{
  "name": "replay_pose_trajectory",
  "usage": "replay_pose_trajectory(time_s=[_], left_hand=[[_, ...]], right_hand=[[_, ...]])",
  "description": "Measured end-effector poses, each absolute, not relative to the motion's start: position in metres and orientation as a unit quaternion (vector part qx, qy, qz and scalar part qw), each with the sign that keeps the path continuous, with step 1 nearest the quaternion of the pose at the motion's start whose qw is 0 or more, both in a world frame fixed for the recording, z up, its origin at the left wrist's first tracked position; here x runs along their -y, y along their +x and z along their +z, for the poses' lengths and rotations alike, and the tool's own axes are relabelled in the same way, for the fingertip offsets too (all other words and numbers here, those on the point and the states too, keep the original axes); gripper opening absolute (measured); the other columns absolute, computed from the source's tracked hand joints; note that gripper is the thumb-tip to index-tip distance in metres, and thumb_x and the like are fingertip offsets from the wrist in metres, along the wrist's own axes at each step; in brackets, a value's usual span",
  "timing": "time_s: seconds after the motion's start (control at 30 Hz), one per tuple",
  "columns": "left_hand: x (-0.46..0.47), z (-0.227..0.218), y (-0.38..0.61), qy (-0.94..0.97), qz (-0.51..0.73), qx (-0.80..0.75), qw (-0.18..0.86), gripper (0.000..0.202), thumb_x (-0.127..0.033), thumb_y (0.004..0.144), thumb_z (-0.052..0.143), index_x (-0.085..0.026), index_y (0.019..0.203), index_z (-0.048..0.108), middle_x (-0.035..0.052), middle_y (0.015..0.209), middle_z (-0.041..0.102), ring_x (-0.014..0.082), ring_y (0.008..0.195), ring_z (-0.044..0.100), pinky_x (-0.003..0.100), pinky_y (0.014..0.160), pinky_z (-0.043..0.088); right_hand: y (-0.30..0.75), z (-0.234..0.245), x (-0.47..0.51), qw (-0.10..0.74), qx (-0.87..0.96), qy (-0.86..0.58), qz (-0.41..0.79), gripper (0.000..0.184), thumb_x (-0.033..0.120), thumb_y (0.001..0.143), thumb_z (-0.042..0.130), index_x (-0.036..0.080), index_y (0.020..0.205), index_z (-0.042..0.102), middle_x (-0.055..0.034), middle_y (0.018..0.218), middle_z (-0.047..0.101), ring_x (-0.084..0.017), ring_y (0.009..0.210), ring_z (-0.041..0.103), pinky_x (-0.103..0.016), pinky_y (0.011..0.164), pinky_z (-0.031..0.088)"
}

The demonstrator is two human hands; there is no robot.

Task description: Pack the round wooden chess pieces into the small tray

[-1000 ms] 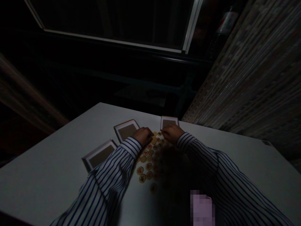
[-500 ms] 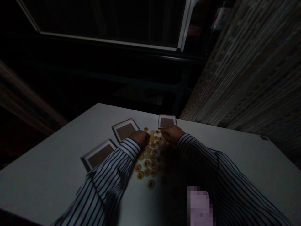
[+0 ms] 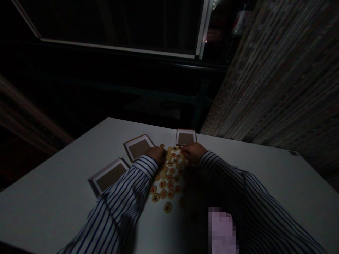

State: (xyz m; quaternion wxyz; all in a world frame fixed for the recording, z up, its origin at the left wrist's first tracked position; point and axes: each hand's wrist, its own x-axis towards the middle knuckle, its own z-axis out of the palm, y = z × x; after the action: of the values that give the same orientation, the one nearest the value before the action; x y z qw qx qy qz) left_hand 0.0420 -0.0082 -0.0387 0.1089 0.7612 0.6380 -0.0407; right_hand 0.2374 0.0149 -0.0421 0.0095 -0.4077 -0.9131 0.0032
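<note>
Several round yellow game discs [image 3: 169, 176] with red or black marks lie spread on a white table [image 3: 53, 197]. My left hand [image 3: 156, 154] rests with curled fingers at the far left edge of the discs. Opposite it, at the far right edge, my right hand [image 3: 193, 152] has its fingers bent down onto the discs. Whether either hand pinches a disc is hidden in the dim light. Both arms wear blue-striped white sleeves.
Three shallow square trays lie on the table: one near left [image 3: 108, 175], one further back [image 3: 138, 147], one small at the far middle [image 3: 185, 137]. A brick wall [image 3: 278, 81] rises on the right. A dark window frame [image 3: 119, 47] is behind the table.
Both hands have drawn slightly back toward me over the discs, uncovering a few discs at the far end. The view has shifted a little to the right.
</note>
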Motion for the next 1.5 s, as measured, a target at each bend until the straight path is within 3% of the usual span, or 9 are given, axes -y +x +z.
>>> replay_pose_trajectory(time_s=[0.17,0.27,0.37,0.5,0.77,0.97,1.23,1.4,1.5], left_hand=[[0.008,-0.04,0.034,0.756,0.013,-0.641,0.132,0.02,-0.03,0.063,0.057,-0.019,0.076,0.066,0.0105,0.08,0.067,0.0267,0.081,0.062,0.034,0.07,0.045],[0.009,-0.042,0.023,0.75,0.057,-0.639,0.157,0.026,-0.035,0.067,0.054,-0.019,0.083,0.065,0.0066,0.083,0.068,0.022,0.081,0.062,0.029,0.07,0.045],[0.011,-0.04,0.012,0.704,0.175,-0.631,0.275,0.03,-0.037,0.069,0.054,-0.015,0.087,0.063,0.0048,0.083,0.068,0.017,0.078,0.062,0.023,0.067,0.046],[0.017,-0.035,0.001,0.577,0.347,-0.573,0.468,0.036,-0.038,0.06,0.064,-0.013,0.087,0.06,0.0038,0.08,0.067,0.0137,0.071,0.06,0.024,0.064,0.046],[0.028,-0.035,-0.003,0.479,0.401,-0.503,0.597,0.034,-0.029,0.06,0.071,-0.014,0.088,0.058,-0.0012,0.068,0.061,0.0066,0.057,0.054,0.018,0.05,0.038],[0.033,-0.033,-0.003,0.462,0.417,-0.475,0.622,0.03,-0.024,0.064,0.069,-0.014,0.089,0.057,-0.0023,0.064,0.059,0.0045,0.054,0.052,0.015,0.048,0.039],[0.036,-0.037,-0.01,0.489,0.418,-0.487,0.591,0.033,-0.029,0.066,0.067,-0.013,0.093,0.055,-0.0004,0.066,0.061,0.0073,0.058,0.055,0.019,0.052,0.041],[0.046,-0.039,-0.022,0.492,0.464,-0.526,0.516,0.033,-0.031,0.062,0.068,-0.013,0.086,0.056,0.0037,0.08,0.066,0.0095,0.062,0.057,0.023,0.057,0.045],[0.053,-0.041,-0.031,0.505,0.451,-0.565,0.471,0.033,-0.033,0.063,0.066,-0.013,0.087,0.056,0.0038,0.077,0.066,0.0115,0.064,0.058,0.026,0.061,0.047]], right_hand=[[0.239,-0.04,-0.013,0.018,0.917,-0.399,0.005,0.027,0.023,0.083,0.039,0.019,0.093,0.064,-0.0053,0.097,0.066,-0.017,0.093,0.056,-0.027,0.08,0.038],[0.239,-0.038,-0.012,0.024,0.916,-0.401,0.006,0.026,0.024,0.083,0.04,0.019,0.092,0.064,-0.0054,0.096,0.066,-0.017,0.093,0.056,-0.027,0.081,0.037],[0.237,-0.037,-0.011,0.043,0.914,-0.404,0.011,0.025,0.024,0.083,0.041,0.018,0.094,0.064,-0.0058,0.097,0.065,-0.018,0.092,0.056,-0.028,0.081,0.037],[0.229,-0.037,-0.008,0.101,0.916,-0.387,0.033,0.026,0.023,0.082,0.043,0.017,0.098,0.062,-0.0057,0.098,0.065,-0.017,0.093,0.054,-0.029,0.082,0.037],[0.199,-0.025,0.006,0.211,0.912,-0.343,0.081,0.029,0.03,0.081,0.05,0.017,0.105,0.057,-0.0057,0.097,0.063,-0.015,0.09,0.053,-0.028,0.082,0.037],[0.182,-0.018,0.012,0.23,0.921,-0.304,0.081,0.031,0.031,0.08,0.052,0.016,0.107,0.055,-0.0061,0.098,0.062,-0.015,0.09,0.053,-0.027,0.083,0.037],[0.169,-0.021,0.011,0.205,0.925,-0.312,0.074,0.03,0.029,0.08,0.05,0.017,0.107,0.055,-0.0057,0.097,0.062,-0.015,0.091,0.053,-0.027,0.083,0.036],[0.165,-0.032,0.004,0.125,0.916,-0.376,0.058,0.03,0.031,0.077,0.051,0.018,0.103,0.056,-0.0058,0.094,0.063,-0.018,0.089,0.054,-0.029,0.08,0.037],[0.163,-0.039,0.0,0.074,0.922,-0.38,0.033,0.029,0.032,0.078,0.048,0.018,0.102,0.057,-0.0064,0.1,0.062,-0.02,0.094,0.053,-0.032,0.082,0.036]])
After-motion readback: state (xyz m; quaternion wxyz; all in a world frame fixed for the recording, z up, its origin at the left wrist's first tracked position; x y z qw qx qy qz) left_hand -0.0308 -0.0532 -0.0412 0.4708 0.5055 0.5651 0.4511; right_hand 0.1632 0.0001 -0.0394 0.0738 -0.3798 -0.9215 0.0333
